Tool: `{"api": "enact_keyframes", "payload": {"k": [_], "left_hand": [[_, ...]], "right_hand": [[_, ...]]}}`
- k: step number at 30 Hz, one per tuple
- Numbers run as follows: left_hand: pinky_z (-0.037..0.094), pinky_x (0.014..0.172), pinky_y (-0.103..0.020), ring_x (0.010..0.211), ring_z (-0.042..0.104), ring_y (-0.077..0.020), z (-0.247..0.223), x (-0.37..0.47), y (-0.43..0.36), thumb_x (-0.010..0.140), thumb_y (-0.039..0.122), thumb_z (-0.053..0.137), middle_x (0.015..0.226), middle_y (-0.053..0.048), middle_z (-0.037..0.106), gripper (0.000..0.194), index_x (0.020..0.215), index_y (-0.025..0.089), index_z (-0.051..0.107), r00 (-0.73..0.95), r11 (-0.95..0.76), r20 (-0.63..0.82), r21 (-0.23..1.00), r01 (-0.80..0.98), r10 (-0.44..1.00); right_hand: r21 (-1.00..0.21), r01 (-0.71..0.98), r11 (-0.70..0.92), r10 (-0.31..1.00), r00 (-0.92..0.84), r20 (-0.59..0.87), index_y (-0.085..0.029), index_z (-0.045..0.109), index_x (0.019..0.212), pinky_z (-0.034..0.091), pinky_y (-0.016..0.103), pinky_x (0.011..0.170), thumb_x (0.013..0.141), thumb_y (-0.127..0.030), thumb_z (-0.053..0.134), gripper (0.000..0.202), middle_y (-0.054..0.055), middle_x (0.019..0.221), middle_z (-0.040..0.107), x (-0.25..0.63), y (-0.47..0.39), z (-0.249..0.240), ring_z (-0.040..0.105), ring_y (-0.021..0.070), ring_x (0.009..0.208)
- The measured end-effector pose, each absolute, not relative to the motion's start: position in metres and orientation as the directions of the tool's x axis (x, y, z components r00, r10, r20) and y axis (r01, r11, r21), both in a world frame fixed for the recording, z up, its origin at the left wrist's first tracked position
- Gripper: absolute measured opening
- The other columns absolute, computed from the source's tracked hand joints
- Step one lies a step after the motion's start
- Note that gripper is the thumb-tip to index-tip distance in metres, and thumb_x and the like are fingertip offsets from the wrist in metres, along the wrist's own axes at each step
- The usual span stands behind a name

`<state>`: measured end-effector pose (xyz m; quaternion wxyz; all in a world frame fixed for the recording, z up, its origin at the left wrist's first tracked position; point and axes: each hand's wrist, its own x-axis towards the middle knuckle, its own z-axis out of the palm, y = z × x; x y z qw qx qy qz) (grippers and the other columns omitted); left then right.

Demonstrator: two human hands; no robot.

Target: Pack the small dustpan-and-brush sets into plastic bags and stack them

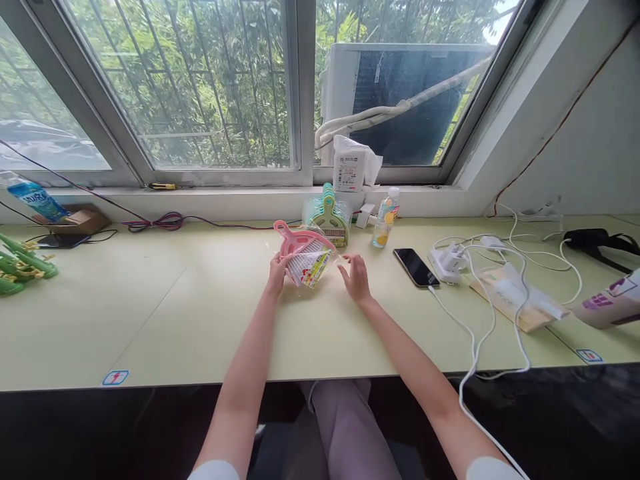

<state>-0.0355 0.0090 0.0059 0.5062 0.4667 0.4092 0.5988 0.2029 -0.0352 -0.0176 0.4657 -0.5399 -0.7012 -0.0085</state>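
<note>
A small pink dustpan and brush set (306, 253) in clear plastic wrap, with a yellow and white label, is held just above the pale table. My left hand (277, 272) is closed on its left side, below the pink handle. At the right corner, the fingers of my right hand (356, 277) are pinched on the clear wrap; the exact contact is small and hard to see. Behind the set stands a wrapped stack of green dustpan sets (327, 217) against the window wall.
Right of the stack stands a drink bottle (386, 219). Farther right are a phone (416, 268), a white power strip (447, 261) with looping cables and a paper packet (520, 295). Green stalks (25, 267) and a cardboard box (83, 219) are at left. The table's front edge (200, 385) runs before me.
</note>
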Motion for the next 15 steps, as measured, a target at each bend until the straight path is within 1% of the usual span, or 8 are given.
{"api": "enact_keyframes", "payload": {"k": [3,6,9,12,15], "left_hand": [[0.051,0.077,-0.030,0.096,0.064,-0.0207,0.007,-0.037,0.010,0.071,0.037,0.071,0.111,-0.011,0.068,0.054,0.119,0.015,0.061,-0.077,-0.147,0.131,0.947,-0.284,0.988],[0.052,0.079,-0.032,0.102,0.063,-0.0244,0.006,-0.032,0.009,0.070,0.037,0.073,0.117,-0.012,0.066,0.056,0.120,0.015,0.061,-0.047,-0.111,0.102,0.954,-0.279,0.994],[0.052,0.085,-0.036,0.107,0.062,-0.0270,0.005,-0.027,0.007,0.070,0.038,0.073,0.121,-0.012,0.064,0.055,0.119,0.015,0.062,0.001,-0.107,0.111,0.957,-0.270,0.994],[0.051,0.089,-0.039,0.109,0.061,-0.0279,0.005,-0.023,0.005,0.072,0.038,0.072,0.122,-0.012,0.064,0.055,0.120,0.016,0.061,0.005,-0.112,0.119,0.953,-0.281,0.993],[0.051,0.089,-0.039,0.109,0.061,-0.0283,0.006,-0.022,0.004,0.071,0.036,0.073,0.122,-0.012,0.064,0.055,0.120,0.015,0.061,-0.003,-0.100,0.103,0.950,-0.296,0.995]], "right_hand": [[-0.440,0.716,0.541,0.724,-0.131,0.677,-0.022,0.059,0.101,0.044,0.041,0.092,0.097,-0.033,0.040,0.023,0.009,0.101,0.059,0.197,-0.042,-0.011,0.053,0.0239,0.099],[-0.396,0.677,0.621,0.700,-0.251,0.669,-0.023,0.062,0.098,0.045,0.041,0.092,0.098,-0.032,0.038,0.026,0.009,0.103,0.060,0.191,-0.045,-0.008,0.053,0.0242,0.101],[-0.348,0.698,0.626,0.696,-0.299,0.653,-0.023,0.063,0.098,0.043,0.042,0.092,0.098,-0.032,0.038,0.027,0.009,0.105,0.063,0.190,-0.048,-0.007,0.053,0.0242,0.104],[-0.271,0.752,0.600,0.690,-0.316,0.652,-0.023,0.064,0.097,0.037,0.043,0.096,0.098,-0.030,0.039,0.026,0.009,0.112,0.064,0.194,-0.052,-0.003,0.051,0.0247,0.109],[-0.222,0.760,0.611,0.664,-0.339,0.666,-0.024,0.063,0.104,0.033,0.043,0.100,0.098,-0.028,0.039,0.025,0.009,0.121,0.061,0.197,-0.058,0.004,0.050,0.0245,0.114]]}}
